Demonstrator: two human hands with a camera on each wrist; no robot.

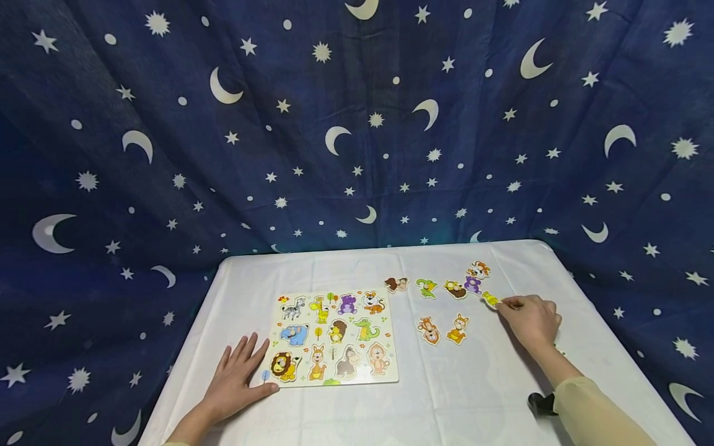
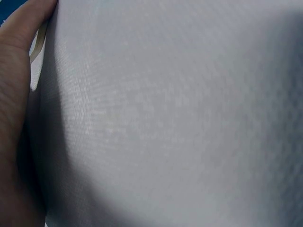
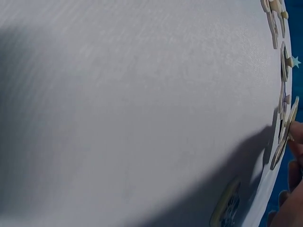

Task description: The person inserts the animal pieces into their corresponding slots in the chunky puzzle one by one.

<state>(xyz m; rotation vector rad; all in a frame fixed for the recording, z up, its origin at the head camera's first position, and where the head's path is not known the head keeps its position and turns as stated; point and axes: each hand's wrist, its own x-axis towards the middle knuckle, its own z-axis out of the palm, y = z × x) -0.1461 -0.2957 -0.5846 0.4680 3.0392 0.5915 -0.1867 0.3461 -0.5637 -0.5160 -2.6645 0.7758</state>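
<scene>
My right hand (image 1: 531,319) pinches a yellow giraffe puzzle piece (image 1: 490,300) between thumb and fingertips. In the right wrist view that piece (image 3: 284,142) is seen edge-on, tilted above the white cloth. With fingers spread, my left hand (image 1: 237,379) rests at the lower left corner of the animal puzzle board (image 1: 393,365), thumb along its front edge. Part of this hand (image 2: 16,85) fills the left side of the left wrist view. Close to the held giraffe lie a purple hippo piece (image 1: 473,285), a tiger piece (image 1: 478,269) and a hedgehog piece (image 1: 455,289).
A crocodile piece (image 1: 426,288) and a brown gorilla piece (image 1: 396,284) lie farther left, the latter by the board's far right corner. Nearer are a monkey piece (image 1: 429,331) and a kangaroo piece (image 1: 458,329). Another piece (image 3: 226,203) lies in my right hand's shadow. A starry curtain (image 1: 357,124) hangs behind.
</scene>
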